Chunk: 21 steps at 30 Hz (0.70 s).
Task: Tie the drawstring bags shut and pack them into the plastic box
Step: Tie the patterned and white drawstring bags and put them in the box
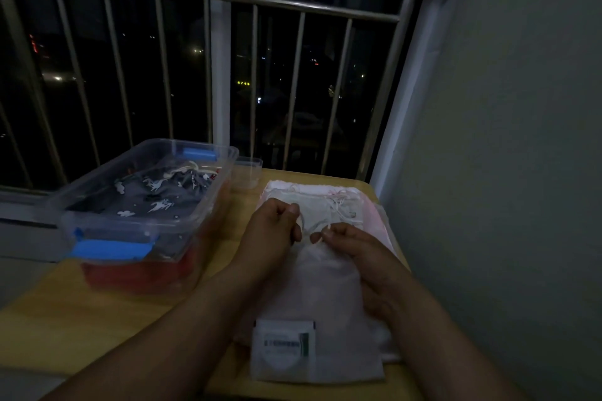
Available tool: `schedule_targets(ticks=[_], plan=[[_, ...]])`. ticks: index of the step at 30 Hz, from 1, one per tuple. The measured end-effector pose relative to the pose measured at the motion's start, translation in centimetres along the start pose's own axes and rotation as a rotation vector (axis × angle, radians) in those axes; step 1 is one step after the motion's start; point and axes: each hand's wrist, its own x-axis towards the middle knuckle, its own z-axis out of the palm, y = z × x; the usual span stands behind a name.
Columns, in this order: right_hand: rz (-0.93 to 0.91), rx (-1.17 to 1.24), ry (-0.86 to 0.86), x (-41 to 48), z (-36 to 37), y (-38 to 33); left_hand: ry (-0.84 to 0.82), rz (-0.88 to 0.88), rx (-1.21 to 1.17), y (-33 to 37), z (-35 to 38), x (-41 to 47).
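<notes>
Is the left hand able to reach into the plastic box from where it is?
Probably yes. The plastic box stands open-topped close beside the left hand, with nothing between them; but that hand is pinching the drawstring.

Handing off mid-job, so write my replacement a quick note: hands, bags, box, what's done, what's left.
Left hand and right hand each pinch the drawstring of the white bag lying on the table; knot not visibly finished.
Plastic box, at left, holds a dark patterned bag on top.
More pale bags lie stacked behind.
Left: finish this tie, pack it, then the stack.
</notes>
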Motion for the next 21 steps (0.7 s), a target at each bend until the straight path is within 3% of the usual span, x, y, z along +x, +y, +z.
schedule_targets(ticks=[11,14,21], plan=[[0.054,-0.306,-0.067,-0.5,0.7,-0.2,-0.038,-0.121,-0.260,2.6,-1.3,-0.9],[-0.004,-0.470,-0.023,-0.8,1.2,-0.4,-0.072,-0.142,-0.377,3.8,-1.1,-1.3],[-0.070,-0.611,-0.191,-2.2,2.1,-0.2,-0.168,-0.153,-0.504,4.2,-0.9,-2.6]])
